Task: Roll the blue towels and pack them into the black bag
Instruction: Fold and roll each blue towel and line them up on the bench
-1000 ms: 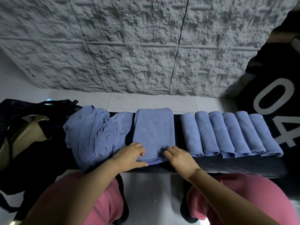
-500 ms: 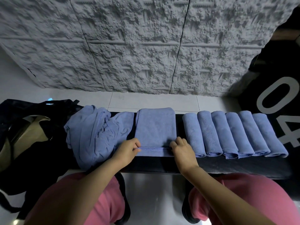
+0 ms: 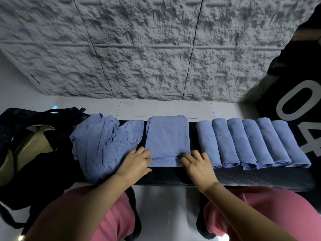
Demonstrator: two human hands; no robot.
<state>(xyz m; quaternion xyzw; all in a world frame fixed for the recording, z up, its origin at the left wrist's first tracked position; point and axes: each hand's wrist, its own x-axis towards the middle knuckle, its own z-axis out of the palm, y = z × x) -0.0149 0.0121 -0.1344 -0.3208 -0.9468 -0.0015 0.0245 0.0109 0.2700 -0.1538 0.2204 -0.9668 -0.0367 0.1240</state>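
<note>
The flat blue towel (image 3: 167, 136), on the bench (image 3: 243, 177) beside six rolled towels (image 3: 247, 141), is pinched at its turned hem by left hand (image 3: 137, 161) and right hand (image 3: 197, 164); tight, even rolling is called for

Dim, cool-toned light; wide-angle bending at edges; slight blur throughout; deep shadow at left.

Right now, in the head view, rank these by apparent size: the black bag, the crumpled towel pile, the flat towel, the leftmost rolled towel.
1. black bag, though the frame edge cuts it off
2. crumpled towel pile
3. flat towel
4. leftmost rolled towel
The three towel items lie at similar distance.
</note>
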